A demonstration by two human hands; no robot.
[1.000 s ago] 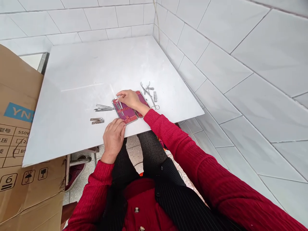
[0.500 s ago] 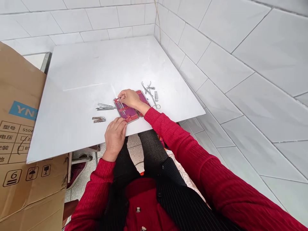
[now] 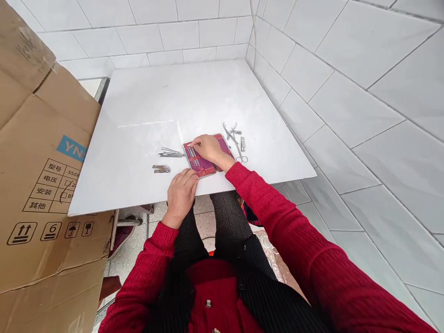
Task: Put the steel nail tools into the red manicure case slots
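Observation:
An open manicure case (image 3: 207, 172) with a purple lining and red elastic loops lies near the table's front edge. Several slim metal tools (image 3: 194, 159) sit in the loops of its left half. My left hand (image 3: 182, 192) grips the near left corner of the case. Over the middle of the case is my right hand (image 3: 209, 149), fingertips pinched near the tool tops; what they hold is hidden. To the left lie several thin metal tools (image 3: 171, 153) and a nail clipper (image 3: 161, 169). Nippers (image 3: 230, 131), small scissors (image 3: 240, 152) and another nail clipper (image 3: 243, 144) rest to the right.
The white table (image 3: 149, 97) meets tiled walls (image 3: 180, 34) at the back and right. A large cardboard box (image 3: 38, 152) stands against its left side. My legs (image 3: 227, 217) are under the front edge.
The view has swung left, so everything appears shifted to the right. My right hand has moved slightly over the case, still pinched; my left hand keeps its place at the corner.

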